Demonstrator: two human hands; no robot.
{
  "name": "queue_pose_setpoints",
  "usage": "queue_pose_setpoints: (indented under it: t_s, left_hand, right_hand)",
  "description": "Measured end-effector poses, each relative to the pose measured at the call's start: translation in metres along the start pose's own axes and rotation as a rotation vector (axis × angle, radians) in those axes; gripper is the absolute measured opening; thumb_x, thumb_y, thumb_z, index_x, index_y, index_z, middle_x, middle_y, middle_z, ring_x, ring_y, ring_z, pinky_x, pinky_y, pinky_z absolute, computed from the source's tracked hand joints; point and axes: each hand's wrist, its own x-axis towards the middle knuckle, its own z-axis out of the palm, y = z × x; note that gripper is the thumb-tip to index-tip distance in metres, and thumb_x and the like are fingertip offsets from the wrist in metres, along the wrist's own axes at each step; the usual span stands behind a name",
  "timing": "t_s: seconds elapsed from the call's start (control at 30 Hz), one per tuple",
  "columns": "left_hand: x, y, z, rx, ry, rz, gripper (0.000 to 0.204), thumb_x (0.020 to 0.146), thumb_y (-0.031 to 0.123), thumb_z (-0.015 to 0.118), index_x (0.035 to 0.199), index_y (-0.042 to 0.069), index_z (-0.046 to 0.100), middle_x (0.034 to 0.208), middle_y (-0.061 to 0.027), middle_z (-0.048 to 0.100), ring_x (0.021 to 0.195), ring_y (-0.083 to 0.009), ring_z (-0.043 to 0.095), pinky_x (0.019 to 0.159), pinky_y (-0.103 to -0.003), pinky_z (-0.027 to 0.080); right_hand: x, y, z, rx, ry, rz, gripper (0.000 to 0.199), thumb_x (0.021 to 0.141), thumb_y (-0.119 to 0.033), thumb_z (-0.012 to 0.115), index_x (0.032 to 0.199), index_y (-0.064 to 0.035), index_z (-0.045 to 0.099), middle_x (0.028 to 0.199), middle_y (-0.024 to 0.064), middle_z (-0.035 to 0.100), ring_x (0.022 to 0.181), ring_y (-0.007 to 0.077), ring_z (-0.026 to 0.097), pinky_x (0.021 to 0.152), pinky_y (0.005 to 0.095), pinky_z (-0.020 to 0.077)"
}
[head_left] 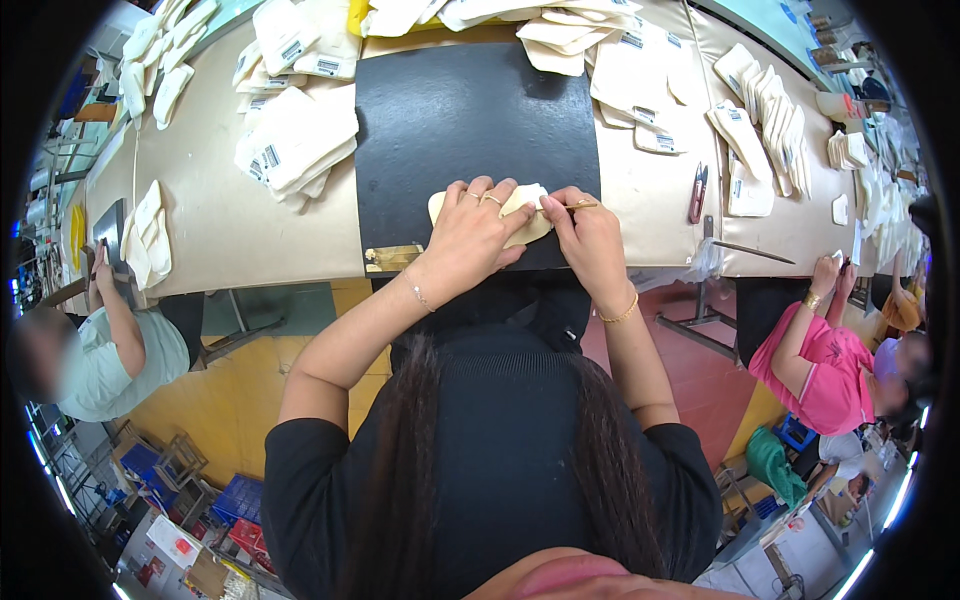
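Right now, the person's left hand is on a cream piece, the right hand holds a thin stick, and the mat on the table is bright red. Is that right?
Not quite: the mat is black, as the head view shows. The left hand is on a cream piece, and the right hand holds a thin stick.

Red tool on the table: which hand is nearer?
Right: the right hand is left of the red tool; the left hand is farther left, on the cream piece.
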Motion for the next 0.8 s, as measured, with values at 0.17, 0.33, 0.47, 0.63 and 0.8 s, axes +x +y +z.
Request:
queue_pose_setpoints:
  t_s: [0.17,0.33,0.47,0.63,0.8]
  left_hand:
    - [0.0,0.001,-0.001,-0.005,-0.016,-0.01,0.052,0.076,0.03,0.083,0.123,0.015,0.069,0.133,-0.0115,0.058,0.12,-0.0304,0.053,0.102,-0.045,0.039]
    - [0.0,0.002,-0.002,-0.022,-0.068,-0.031,0.051,0.077,0.03,0.082,0.124,0.016,0.067,0.138,-0.0126,0.056,0.124,-0.0329,0.052,0.107,-0.047,0.038]
    - [0.001,0.001,-0.003,-0.026,-0.076,-0.026,0.051,0.077,0.03,0.083,0.122,0.014,0.068,0.137,-0.0126,0.056,0.124,-0.0328,0.052,0.106,-0.047,0.039]
    - [-0.001,-0.001,-0.001,-0.034,-0.04,-0.011,0.051,0.075,0.03,0.084,0.121,0.012,0.068,0.137,-0.0123,0.056,0.123,-0.0328,0.052,0.105,-0.047,0.039]
    - [-0.002,-0.001,0.005,-0.048,0.003,-0.013,0.053,0.074,0.03,0.083,0.122,0.014,0.067,0.137,-0.0139,0.055,0.123,-0.034,0.052,0.105,-0.049,0.039]
  right_hand:
    - [0.005,-0.001,-0.002,-0.101,-0.039,-0.117,0.017,0.098,-0.014,0.065,0.096,0.0017,0.07,0.086,0.0147,0.07,0.083,0.0314,0.067,0.075,0.04,0.0526]
    - [0.005,0.0,-0.007,-0.09,-0.092,-0.169,0.015,0.094,-0.016,0.068,0.091,-0.0026,0.071,0.084,0.0104,0.07,0.08,0.0307,0.065,0.077,0.0408,0.0529]
    - [0.007,-0.005,0.003,-0.252,-0.016,-0.126,0.016,0.092,-0.019,0.07,0.09,-0.0034,0.072,0.081,0.0106,0.068,0.078,0.0299,0.065,0.075,0.0402,0.0532]
    - [0.003,-0.01,0.008,-0.321,0.011,-0.125,0.013,0.091,-0.017,0.071,0.09,-0.004,0.071,0.081,0.0105,0.065,0.08,0.029,0.064,0.073,0.0403,0.0526]
    - [0.0,-0.006,0.005,-0.273,-0.051,-0.169,0.009,0.093,-0.012,0.068,0.088,-0.0042,0.071,0.082,0.0107,0.066,0.085,0.0287,0.064,0.076,0.04,0.0518]
